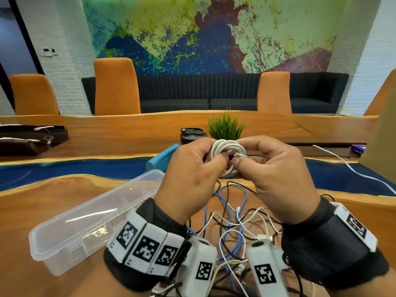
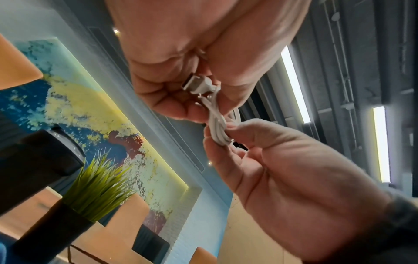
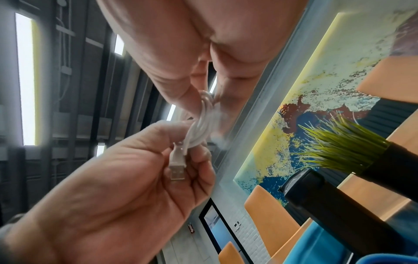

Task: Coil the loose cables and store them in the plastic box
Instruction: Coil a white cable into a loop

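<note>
Both hands up off the table: left hand [image 1: 188, 174] and right hand [image 1: 276, 179] each pinch the coiled white USB cable [image 1: 228, 155], clear rectangular plastic box [image 1: 70, 239] open just left; no readable labels.

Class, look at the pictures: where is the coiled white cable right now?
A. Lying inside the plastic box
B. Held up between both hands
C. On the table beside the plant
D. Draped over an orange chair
B: the coiled white cable is gripped by the left hand and right hand above the table; the plastic box holds no cable.
</note>
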A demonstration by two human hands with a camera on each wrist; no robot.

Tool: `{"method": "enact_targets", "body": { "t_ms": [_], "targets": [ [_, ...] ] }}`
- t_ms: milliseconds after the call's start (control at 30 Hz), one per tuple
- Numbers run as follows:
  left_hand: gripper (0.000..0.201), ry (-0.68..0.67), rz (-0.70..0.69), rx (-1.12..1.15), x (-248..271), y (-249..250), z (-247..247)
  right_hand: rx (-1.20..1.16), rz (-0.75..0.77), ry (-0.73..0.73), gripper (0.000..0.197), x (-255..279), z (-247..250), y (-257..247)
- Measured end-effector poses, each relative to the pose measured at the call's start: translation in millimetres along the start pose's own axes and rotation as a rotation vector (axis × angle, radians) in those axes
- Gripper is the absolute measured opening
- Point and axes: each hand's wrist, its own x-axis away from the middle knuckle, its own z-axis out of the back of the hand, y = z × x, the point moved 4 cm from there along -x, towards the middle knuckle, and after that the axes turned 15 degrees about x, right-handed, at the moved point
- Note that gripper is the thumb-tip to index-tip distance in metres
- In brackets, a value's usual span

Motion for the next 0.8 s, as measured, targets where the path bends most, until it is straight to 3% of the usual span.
{"method": "enact_targets", "body": {
  "t_ms": [67,200,333,400,533,600,700,800],
  "targets": [
    [0.013,0.025,-0.028,-0.055,0.9,-0.8,-1.2,0.058,0.004,0.035,0.023,0.0,-0.4,0.9],
    [0.009,0.028,0.067,-0.044,-0.2,-9.8,-1.1,0.041,-0.024,0.041,0.019,-1.2,-1.6,6.5],
    [0.028,-0.009,0.199,-0.002,-0.4,-16.8,-2.4,-0.086,-0.120,-0.065,0.021,-3.8,1.2,8.9],
    [0.022,-0.059,0.269,0.039,-0.3,-18.9,-2.3,-0.180,-0.194,-0.124,0.021,-5.5,4.3,9.3],
    [0.016,-0.116,0.463,0.404,3.7,-17.4,-5.1,-0.376,-0.343,-0.192,0.018,-7.3,5.8,14.3],
    [0.028,-0.151,0.542,0.586,5.1,-17.5,-7.9,-0.425,-0.358,-0.208,0.018,-6.5,3.7,14.8],
    [0.031,-0.183,0.539,0.592,5.7,-14.7,-12.3,-0.352,-0.289,-0.189,0.017,-5.5,1.4,11.1],
    [0.015,-0.004,0.449,0.528,3.7,-12.6,-12.6,-0.227,-0.207,-0.172,0.020,-3.6,0.6,6.7]
  ]
}}
